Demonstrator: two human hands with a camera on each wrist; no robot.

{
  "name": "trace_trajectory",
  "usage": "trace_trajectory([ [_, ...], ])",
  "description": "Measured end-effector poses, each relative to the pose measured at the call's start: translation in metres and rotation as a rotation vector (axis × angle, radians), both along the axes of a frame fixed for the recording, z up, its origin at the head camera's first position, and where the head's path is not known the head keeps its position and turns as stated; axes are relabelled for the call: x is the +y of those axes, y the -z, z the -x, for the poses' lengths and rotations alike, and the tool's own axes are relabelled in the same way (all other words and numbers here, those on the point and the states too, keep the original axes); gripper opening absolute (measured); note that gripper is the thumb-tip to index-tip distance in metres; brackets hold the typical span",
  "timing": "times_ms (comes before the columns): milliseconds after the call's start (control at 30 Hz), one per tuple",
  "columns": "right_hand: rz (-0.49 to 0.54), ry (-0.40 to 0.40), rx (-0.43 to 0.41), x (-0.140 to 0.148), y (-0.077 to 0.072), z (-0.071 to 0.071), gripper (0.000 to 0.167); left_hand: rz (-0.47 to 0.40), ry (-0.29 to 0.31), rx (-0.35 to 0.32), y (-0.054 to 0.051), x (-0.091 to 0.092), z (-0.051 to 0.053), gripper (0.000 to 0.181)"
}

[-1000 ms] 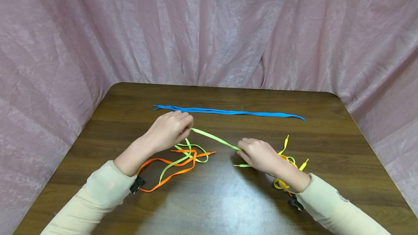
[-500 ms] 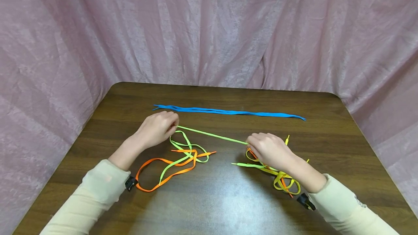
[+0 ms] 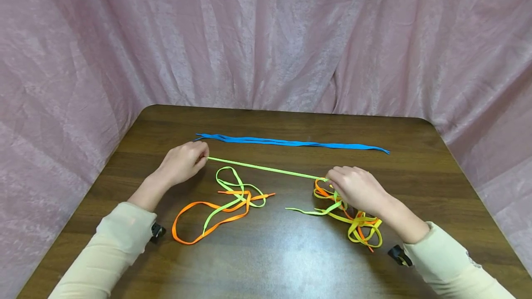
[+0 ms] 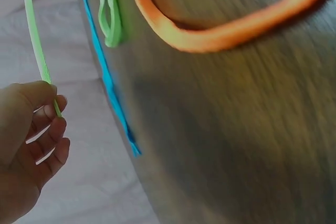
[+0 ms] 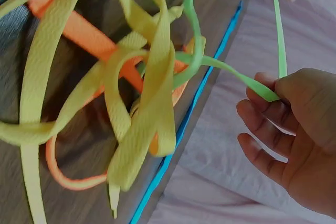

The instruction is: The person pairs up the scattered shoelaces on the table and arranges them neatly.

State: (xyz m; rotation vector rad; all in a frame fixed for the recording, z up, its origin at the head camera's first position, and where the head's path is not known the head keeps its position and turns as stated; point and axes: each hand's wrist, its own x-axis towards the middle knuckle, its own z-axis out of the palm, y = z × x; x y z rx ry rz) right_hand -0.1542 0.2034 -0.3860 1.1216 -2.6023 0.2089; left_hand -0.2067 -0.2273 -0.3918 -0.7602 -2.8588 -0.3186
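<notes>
A light green shoelace (image 3: 266,168) runs straight between the two hands above the table. My left hand (image 3: 184,162) pinches it near one tip; in the left wrist view the thumb and forefinger (image 4: 39,95) press on the lace. On the other side my right hand (image 3: 358,190) pinches the same lace between thumb and forefinger (image 5: 286,85). From there its tail passes through a tangle of yellow laces (image 3: 365,230) and orange lace (image 3: 320,191) on the table. Its free green end (image 3: 307,212) lies to the left of that tangle.
An orange lace (image 3: 185,242) and another green lace (image 3: 224,170) lie loosely crossed at the left. Blue laces (image 3: 287,142) stretch side by side across the back of the brown table (image 3: 257,262). Pink curtains (image 3: 266,36) hang behind.
My left hand has moved left and my right hand has moved right, drawing the green lace taut between them. Parts of the yellow and orange tangle have shifted, and the green free end slid left.
</notes>
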Motion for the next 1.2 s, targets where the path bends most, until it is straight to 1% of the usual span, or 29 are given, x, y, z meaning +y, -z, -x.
trace_trajectory([
  [133, -0.005, 0.017, -0.006, 0.008, -0.001, 0.001, 0.008, 0.010, -0.038, -0.021, 0.004, -0.010, 0.003, 0.013],
  [300, -0.004, 0.050, -0.034, 0.017, -0.002, 0.002, 0.009, 0.014, -0.071, -0.030, 0.008, -0.021, 0.003, 0.013],
  [533, 0.002, 0.075, -0.061, 0.027, -0.003, 0.001, 0.008, 0.007, -0.100, -0.018, 0.010, -0.032, 0.004, 0.011],
  [667, 0.008, 0.086, -0.077, 0.031, -0.005, 0.000, 0.008, 0.005, -0.128, -0.033, 0.010, -0.040, 0.004, 0.011],
  [767, 0.018, 0.078, -0.056, 0.035, -0.005, 0.000, 0.007, 0.002, -0.150, -0.038, 0.011, -0.047, 0.004, 0.010],
  [967, 0.048, 0.041, 0.020, 0.043, -0.004, 0.001, 0.005, -0.016, -0.181, -0.044, 0.012, -0.059, 0.004, 0.008],
  [1100, 0.050, 0.046, 0.033, 0.044, -0.009, 0.001, 0.005, -0.022, -0.194, -0.050, 0.010, -0.062, 0.003, 0.007],
  [1200, 0.055, 0.047, 0.045, 0.045, -0.013, 0.002, 0.006, -0.028, -0.193, -0.032, 0.007, -0.062, 0.002, 0.005],
])
